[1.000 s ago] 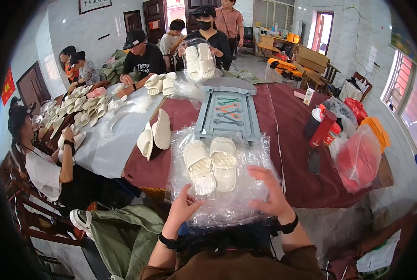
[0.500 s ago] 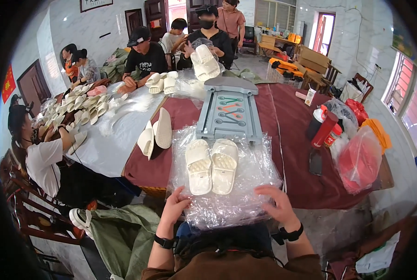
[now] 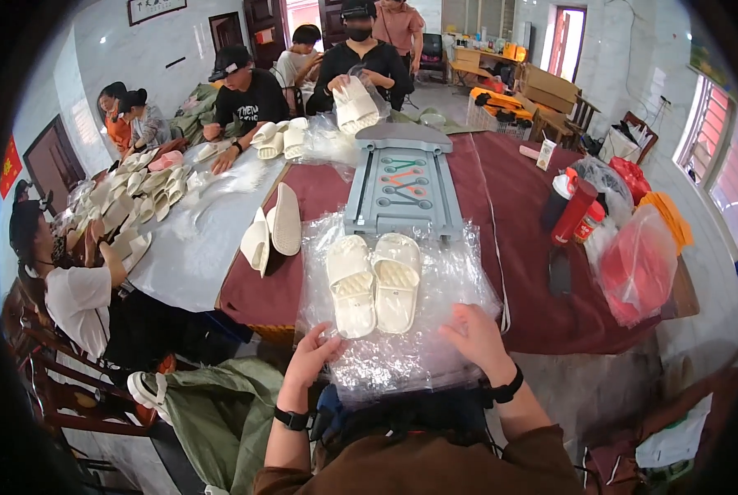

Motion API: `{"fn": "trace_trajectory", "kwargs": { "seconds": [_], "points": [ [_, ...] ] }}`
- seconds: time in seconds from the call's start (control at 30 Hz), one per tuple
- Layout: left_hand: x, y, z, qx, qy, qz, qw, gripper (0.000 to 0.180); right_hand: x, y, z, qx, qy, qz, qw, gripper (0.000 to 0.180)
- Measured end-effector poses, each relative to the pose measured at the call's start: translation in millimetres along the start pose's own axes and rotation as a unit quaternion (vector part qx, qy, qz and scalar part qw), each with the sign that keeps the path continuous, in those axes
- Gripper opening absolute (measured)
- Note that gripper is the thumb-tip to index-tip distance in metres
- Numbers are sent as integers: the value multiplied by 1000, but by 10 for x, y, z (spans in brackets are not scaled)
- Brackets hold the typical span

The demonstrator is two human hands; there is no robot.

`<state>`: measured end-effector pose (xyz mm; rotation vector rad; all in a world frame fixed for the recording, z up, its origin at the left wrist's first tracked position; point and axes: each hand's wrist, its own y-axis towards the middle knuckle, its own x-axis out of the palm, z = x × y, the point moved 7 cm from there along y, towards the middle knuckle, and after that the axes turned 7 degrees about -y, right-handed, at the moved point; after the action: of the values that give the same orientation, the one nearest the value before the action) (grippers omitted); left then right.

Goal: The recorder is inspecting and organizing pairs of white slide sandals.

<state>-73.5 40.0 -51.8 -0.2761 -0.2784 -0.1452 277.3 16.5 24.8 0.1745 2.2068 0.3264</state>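
Observation:
A pair of white slippers (image 3: 374,280) lies side by side on a sheet of clear plastic bags (image 3: 402,346) at the near edge of the dark red table (image 3: 501,214). My left hand (image 3: 313,355) pinches the bag's near left edge just below the left slipper. My right hand (image 3: 476,338) rests flat on the plastic at the near right, fingers spread. Both wrists wear black bands.
Another pair of white slippers (image 3: 271,231) stands on edge to the left. A grey plastic stool (image 3: 402,186) lies behind the bag. A red bottle (image 3: 573,210) and red and orange bags (image 3: 641,256) sit at right. Several people handle slippers at the far and left sides.
Both hands slid back from beside the slippers to the near edge of the plastic. The slippers now lie flat and settled on the bag.

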Motion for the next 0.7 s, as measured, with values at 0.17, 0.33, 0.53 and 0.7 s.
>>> {"fn": "trace_trajectory", "kwargs": {
  "seconds": [0.17,0.33,0.53,0.7],
  "points": [
    [-32,36,-38,3,-9,10,1000,66,-69,-3,18,-5,-63,45,997,49],
    [-43,37,-38,7,-11,27,1000,59,-40,46,71,15,-93,2,996,45],
    [-68,67,-91,2,-21,17,1000,60,14,91,313,84,-7,-66,994,40],
    [-85,61,-80,4,-23,5,1000,60,39,204,386,76,137,-135,978,36]
  ]
}}
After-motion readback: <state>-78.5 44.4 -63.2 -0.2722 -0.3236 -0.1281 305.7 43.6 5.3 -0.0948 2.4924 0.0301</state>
